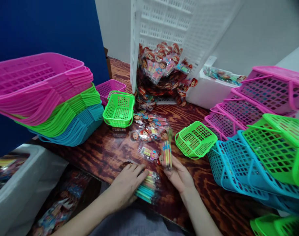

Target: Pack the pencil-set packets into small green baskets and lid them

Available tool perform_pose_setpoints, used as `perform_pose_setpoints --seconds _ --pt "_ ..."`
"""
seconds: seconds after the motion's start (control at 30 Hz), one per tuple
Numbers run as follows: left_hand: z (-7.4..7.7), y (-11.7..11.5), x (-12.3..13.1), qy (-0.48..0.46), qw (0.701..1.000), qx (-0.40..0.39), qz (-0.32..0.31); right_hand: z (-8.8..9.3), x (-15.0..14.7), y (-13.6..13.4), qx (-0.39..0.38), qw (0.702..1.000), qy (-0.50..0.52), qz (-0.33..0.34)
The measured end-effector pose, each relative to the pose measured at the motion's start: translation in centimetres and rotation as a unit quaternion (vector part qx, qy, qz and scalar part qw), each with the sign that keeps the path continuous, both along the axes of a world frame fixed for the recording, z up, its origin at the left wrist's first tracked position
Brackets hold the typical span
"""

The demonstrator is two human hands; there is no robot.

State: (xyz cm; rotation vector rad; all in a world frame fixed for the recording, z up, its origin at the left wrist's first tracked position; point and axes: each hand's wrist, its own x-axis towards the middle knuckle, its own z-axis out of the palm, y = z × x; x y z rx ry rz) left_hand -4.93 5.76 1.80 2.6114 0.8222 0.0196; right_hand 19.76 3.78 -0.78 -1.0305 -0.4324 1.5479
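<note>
My left hand (pixel 128 182) is closed over several clear packets of coloured sticks (pixel 146 190) at the table's near edge; their yellow and teal ends stick out past my fingers. In my right hand (pixel 180 177) a single clear packet of coloured sticks (pixel 167 152) stands upright, raised a little above the table, pinched at its lower end. Just beyond my hands lies a loose packet with a cartoon-head top (pixel 149 152). More such packets (pixel 151 131) are spread in a pile behind it.
Small green baskets stand left (pixel 119 109) and right (pixel 196 139) of the pile. Nested pink, green and blue baskets (pixel 65 98) rise at left; filled baskets (pixel 242 157) are stacked at right. A tipped white crate (pixel 134 49) spills packets at the back. A foam box (pixel 28 193) sits lower left.
</note>
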Motion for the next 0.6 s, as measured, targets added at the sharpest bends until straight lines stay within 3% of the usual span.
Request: perform_pose_setpoints --seconds 0.07,0.1,0.17,0.23,0.3,0.37,0.47,0.6 --pt "0.1 0.0 -0.1 -0.001 1.0 0.008 -0.004 0.2 -0.7 0.8 0.062 0.975 -0.215 -0.016" --pt "0.1 -0.1 -0.2 -0.003 1.0 0.014 -0.006 0.3 -1.2 1.1 0.104 0.938 -0.331 -0.011" --pt "-0.1 -0.2 -0.3 -0.005 1.0 0.029 -0.011 0.6 -2.3 1.4 0.188 0.83 -0.521 0.06" --pt "-0.3 -0.5 -0.5 -0.012 0.999 0.048 -0.019 0.9 -3.1 1.1 0.242 0.729 -0.618 0.169" --pt "-0.4 -0.8 -0.7 -0.029 0.996 0.081 -0.022 1.3 -3.4 0.8 0.261 0.672 -0.65 0.242" --pt "-0.4 -0.9 -0.7 -0.042 0.992 0.121 -0.015 1.5 -3.4 0.6 0.264 0.647 -0.663 0.269" --pt "-0.3 -0.7 -0.3 -0.021 0.99 0.141 -0.007 1.5 -3.3 0.6 0.271 0.633 -0.668 0.283" --pt "-0.6 0.0 0.7 0.03 0.996 0.086 -0.021 1.9 -3.5 0.6 0.231 0.657 -0.663 0.275"
